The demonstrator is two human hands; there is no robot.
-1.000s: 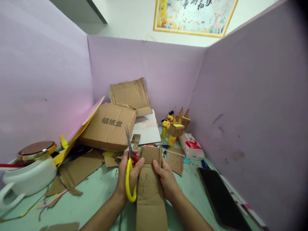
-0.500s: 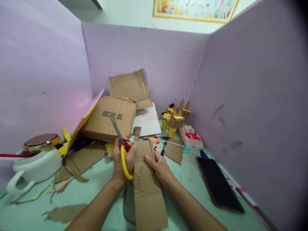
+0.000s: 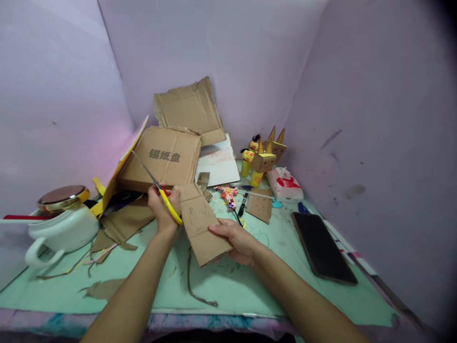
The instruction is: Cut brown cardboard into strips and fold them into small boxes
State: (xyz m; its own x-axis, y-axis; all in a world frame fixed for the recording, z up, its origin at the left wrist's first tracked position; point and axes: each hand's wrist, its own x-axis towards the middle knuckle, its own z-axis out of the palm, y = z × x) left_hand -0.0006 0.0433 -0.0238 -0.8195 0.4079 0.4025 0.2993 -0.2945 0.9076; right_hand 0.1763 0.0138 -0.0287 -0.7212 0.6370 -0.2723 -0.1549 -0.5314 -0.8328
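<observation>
The long brown cardboard strip [image 3: 200, 224] runs from far left to near right above the green table [image 3: 285, 295]. The right hand [image 3: 233, 240] grasps its near end from beneath; the left hand [image 3: 162, 207], at its far left edge, grips yellow-handled scissors [image 3: 157, 188] whose blades point far left. The brown cardboard box [image 3: 162, 159] behind reads "锡纸盘".

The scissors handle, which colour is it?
Yellow, on the scissors in the left hand; head view.
</observation>
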